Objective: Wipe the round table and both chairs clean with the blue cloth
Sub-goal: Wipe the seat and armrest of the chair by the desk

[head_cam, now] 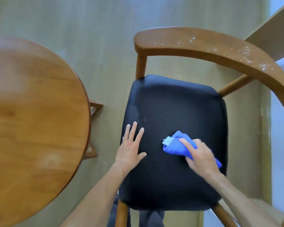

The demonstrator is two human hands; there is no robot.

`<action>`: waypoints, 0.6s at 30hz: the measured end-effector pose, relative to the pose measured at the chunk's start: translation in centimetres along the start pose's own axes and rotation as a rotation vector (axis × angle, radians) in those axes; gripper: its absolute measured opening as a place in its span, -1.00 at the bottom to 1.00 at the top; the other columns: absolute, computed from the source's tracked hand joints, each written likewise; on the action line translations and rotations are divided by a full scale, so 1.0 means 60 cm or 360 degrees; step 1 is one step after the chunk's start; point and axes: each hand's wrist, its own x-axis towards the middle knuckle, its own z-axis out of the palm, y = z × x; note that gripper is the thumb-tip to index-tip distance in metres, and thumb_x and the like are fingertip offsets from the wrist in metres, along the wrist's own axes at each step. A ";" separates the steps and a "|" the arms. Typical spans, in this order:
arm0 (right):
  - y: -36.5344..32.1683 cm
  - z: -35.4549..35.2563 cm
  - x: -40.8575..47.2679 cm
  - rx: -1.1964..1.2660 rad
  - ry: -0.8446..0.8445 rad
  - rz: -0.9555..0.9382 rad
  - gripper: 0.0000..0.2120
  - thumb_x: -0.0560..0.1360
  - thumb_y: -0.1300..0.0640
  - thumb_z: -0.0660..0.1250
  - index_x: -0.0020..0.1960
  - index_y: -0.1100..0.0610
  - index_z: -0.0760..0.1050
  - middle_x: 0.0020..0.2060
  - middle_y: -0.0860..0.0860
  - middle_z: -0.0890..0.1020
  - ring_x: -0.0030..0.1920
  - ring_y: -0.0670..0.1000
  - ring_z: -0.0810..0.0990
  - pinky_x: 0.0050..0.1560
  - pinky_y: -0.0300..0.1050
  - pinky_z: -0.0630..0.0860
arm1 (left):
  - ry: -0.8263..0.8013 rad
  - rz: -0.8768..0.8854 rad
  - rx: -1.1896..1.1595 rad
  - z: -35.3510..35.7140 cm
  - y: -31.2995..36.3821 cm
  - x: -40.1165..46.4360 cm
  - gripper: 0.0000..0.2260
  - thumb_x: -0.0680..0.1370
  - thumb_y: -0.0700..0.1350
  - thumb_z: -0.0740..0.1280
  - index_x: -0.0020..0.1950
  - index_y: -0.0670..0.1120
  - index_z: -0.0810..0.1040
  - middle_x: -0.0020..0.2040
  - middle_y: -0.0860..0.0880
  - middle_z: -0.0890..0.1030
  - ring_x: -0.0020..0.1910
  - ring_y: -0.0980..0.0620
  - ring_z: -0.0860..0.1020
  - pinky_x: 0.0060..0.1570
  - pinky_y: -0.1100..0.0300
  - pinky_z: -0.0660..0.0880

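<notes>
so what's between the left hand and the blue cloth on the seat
Nothing but bare black seat. In the head view, the left hand lies flat on it, apart from the cloth bunched under the right hand.

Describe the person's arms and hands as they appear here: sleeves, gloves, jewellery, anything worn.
Both forearms are bare up to the frame's lower edge; no sleeve or cuff shows. The left hand has no glove, ring, watch or wristband in view. The right hand is likewise ungloved, and its wrist carries nothing. Nails look short and unpainted, though the picture is soft. No markings or bandages are visible on either arm.
</notes>
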 end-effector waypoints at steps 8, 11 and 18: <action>-0.141 0.000 0.290 0.0158 0.0275 0.0412 -0.49 0.52 0.04 0.25 0.45 -0.06 0.25 0.13 0.19 0.41 -0.02 0.28 0.51 -0.01 0.06 0.48 | 0.0573 0.0258 -0.0378 0.030 -0.013 -0.060 -0.70 0.53 -0.24 0.34 0.27 -0.19 0.53 0.39 -0.17 0.42 0.40 -0.18 0.38 0.35 -0.03 0.38; -0.235 0.062 0.204 0.0027 0.0191 0.0075 -0.46 0.40 0.18 0.34 0.38 0.04 0.41 -0.05 0.17 0.47 -0.21 0.20 0.47 -0.24 0.03 0.48 | 0.0801 -0.0235 -0.0898 -0.004 -0.043 -0.057 -0.85 0.53 -0.35 0.20 0.03 -0.23 0.51 0.09 -0.09 0.48 0.01 -0.03 0.50 0.06 0.19 0.42; -0.218 0.108 -0.034 -0.0274 -0.0433 -0.1234 -0.47 0.19 0.22 0.38 0.13 -0.08 0.49 -0.25 0.00 0.44 -0.38 0.04 0.32 -0.40 -0.12 0.32 | 0.0829 -0.0433 -0.1003 -0.089 -0.063 -0.029 -0.80 0.58 -0.29 0.13 0.14 -0.16 0.47 0.14 -0.02 0.45 0.10 0.00 0.45 -0.05 0.33 0.23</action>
